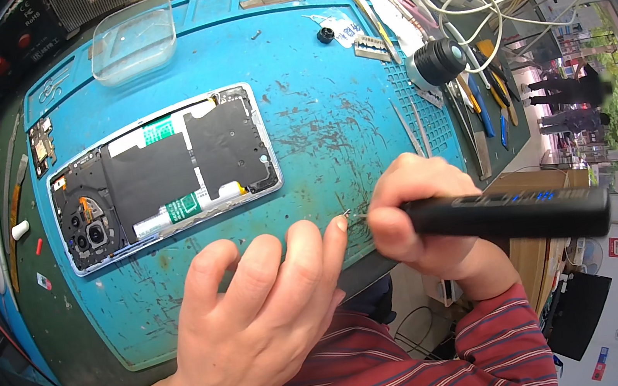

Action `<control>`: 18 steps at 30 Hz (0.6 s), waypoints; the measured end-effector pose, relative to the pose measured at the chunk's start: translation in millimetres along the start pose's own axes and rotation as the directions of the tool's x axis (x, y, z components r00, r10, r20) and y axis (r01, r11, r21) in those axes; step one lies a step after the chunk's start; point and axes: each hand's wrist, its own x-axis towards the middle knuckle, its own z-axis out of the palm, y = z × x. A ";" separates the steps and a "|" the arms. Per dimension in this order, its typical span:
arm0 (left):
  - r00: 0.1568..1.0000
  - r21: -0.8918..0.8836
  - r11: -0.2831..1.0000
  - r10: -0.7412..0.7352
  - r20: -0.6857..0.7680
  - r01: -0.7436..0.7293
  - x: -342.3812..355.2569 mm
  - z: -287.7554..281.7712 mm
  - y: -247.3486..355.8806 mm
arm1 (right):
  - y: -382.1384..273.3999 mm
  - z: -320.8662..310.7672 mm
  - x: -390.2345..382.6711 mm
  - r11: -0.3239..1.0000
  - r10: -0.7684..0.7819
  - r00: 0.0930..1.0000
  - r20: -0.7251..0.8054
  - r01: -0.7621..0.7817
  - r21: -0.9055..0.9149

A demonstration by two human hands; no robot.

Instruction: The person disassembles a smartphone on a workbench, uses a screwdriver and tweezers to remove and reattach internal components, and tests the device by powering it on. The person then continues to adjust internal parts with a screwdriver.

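Note:
An opened smartphone with its back cover off lies on the blue work mat, showing black shields, a battery and camera modules at its left end. My right hand grips a black electric screwdriver near the mat's front edge, its thin bit pointing left. My left hand rests just below the phone, fingers curled, with the index fingertip touching the bit's tip. Whether a screw sits at the tip cannot be told.
A clear plastic tray stands at the mat's back left. Tweezers, pry tools and screwdrivers lie along the right side beside a black round knob and white cables. A small circuit board lies left of the phone.

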 end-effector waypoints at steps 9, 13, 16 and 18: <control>0.998 -0.011 1.000 -0.010 0.063 0.011 4.6 -5.9 0.5 | 11.6 -6.1 2.2 0.989 -0.142 0.979 -0.145 0.134 -0.060; 0.997 -0.004 0.999 -0.036 0.063 0.036 6.7 -6.8 1.7 | 16.0 -15.1 -2.7 0.979 -0.181 0.983 0.004 0.180 -0.093; 0.996 -0.016 0.999 -0.046 0.071 0.047 8.2 -8.0 2.7 | 15.8 -13.8 0.5 0.967 -0.223 0.973 0.058 0.228 -0.116; 0.996 -0.019 0.999 -0.044 0.075 0.045 9.0 -8.2 2.6 | 17.6 -11.1 1.4 0.962 -0.241 0.969 0.052 0.246 -0.118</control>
